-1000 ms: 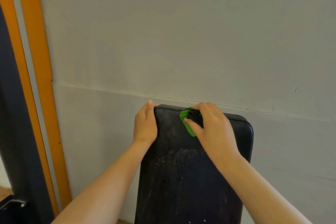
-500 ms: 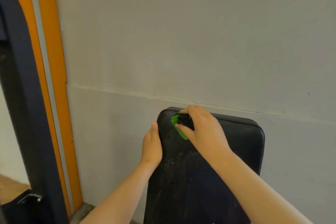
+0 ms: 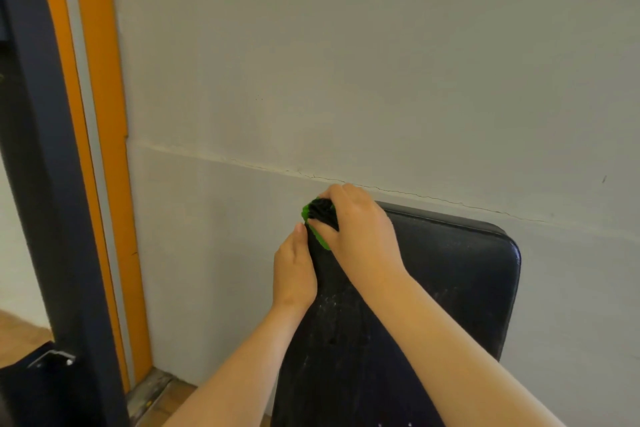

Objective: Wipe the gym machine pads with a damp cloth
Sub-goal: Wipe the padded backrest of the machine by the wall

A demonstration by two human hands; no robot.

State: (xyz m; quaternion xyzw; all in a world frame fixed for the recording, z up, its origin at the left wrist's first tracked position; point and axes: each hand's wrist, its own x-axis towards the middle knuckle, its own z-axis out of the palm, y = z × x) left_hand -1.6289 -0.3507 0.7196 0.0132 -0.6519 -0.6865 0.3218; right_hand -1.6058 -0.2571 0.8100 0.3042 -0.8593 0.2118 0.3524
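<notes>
On my feed the black padded surface [image 3: 450, 281] stands steeply tilted in front of the grey wall [image 3: 346, 80]. Pale specks and smears fleck the lower part of its face. At its top left corner a bunched green and black cloth [image 3: 321, 214] is pressed against it by the right hand [image 3: 360, 236], which grips it. The left hand [image 3: 294, 274] holds the left edge just below. I see wooden floor [image 3: 20, 329] at the lower left.

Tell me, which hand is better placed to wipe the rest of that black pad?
The right hand: it grips the cloth against the pad, while the left hand only holds its edge.
</notes>
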